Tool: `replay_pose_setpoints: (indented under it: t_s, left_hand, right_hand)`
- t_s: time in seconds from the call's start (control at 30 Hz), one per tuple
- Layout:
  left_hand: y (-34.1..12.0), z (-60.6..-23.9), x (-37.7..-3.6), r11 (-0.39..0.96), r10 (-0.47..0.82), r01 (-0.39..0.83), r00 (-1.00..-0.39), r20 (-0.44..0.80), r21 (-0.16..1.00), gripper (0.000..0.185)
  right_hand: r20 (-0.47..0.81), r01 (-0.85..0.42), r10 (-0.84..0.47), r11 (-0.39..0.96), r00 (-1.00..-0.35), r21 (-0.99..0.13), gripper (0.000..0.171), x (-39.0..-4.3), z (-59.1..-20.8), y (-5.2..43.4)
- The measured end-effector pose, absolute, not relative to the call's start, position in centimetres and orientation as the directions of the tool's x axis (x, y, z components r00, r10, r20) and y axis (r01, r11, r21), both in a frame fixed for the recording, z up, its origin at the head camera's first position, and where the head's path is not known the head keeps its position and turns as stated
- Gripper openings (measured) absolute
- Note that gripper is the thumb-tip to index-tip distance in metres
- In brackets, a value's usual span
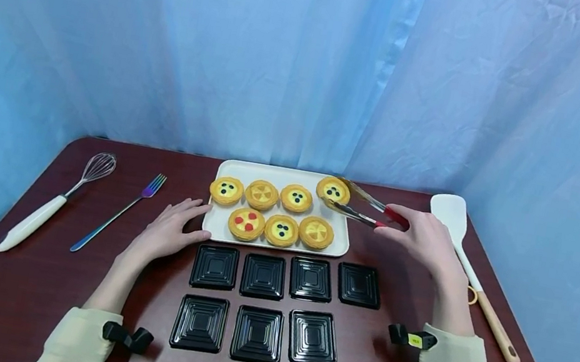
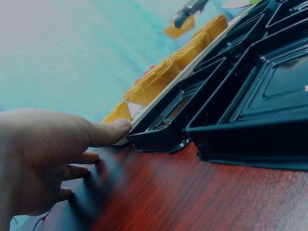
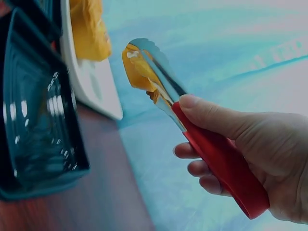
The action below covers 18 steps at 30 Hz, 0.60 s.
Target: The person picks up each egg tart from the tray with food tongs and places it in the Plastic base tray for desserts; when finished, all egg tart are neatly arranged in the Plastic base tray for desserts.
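Note:
My right hand point(image 1: 420, 236) grips a pair of tongs point(image 3: 221, 161) by their red handles. The metal ends of the tongs pinch an egg tart point(image 1: 333, 189) with dark berries on top. In the right wrist view this tart hangs in the air, apart from the white tray point(image 1: 271, 241). My left hand point(image 1: 171, 230) rests at the tray's left front corner, thumb touching the rim and fingers extended. Several more tarts lie on the tray in two rows, among them one with red pieces point(image 1: 246, 225) and one with yellow wedges point(image 1: 316, 233).
Several square black plastic containers point(image 1: 263, 277) stand in two rows in front of the tray. A whisk point(image 1: 36, 220) and a rainbow-coloured fork point(image 1: 116, 215) lie at the left. A white spatula point(image 1: 449, 216) with a wooden handle lies at the right. Blue curtains point(image 1: 252, 61) hang behind the table.

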<state>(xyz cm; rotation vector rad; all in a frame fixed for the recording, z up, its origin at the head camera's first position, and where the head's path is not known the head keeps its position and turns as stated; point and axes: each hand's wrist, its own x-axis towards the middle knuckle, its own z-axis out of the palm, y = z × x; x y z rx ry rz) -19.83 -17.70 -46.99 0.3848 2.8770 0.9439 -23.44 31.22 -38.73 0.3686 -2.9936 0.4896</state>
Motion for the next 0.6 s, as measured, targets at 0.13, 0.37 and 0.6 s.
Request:
replay_pose_setpoints:
  t_s: [0.13,0.37,0.6]
  left_hand:
    - [-17.9,-47.0,-19.9,0.785,0.264,0.205,-0.964,-0.017,0.585,0.066]
    - [-17.8,-46.8,-20.1,0.786,0.260,0.203,-0.966,-0.015,0.584,0.066]
    - [-17.8,-46.7,-20.2,0.791,0.269,0.211,-0.963,-0.017,0.574,0.066]
  right_hand:
    - [0.159,-0.309,-0.271,0.897,-0.949,-0.317,0.055,-22.6,-37.6,29.4]
    - [0.204,-0.461,-0.416,0.837,-0.886,-0.294,0.054,-20.9,-35.9,25.5]
    - [0.196,-0.545,-0.509,0.797,-0.838,-0.259,0.052,-20.2,-35.8,22.3]
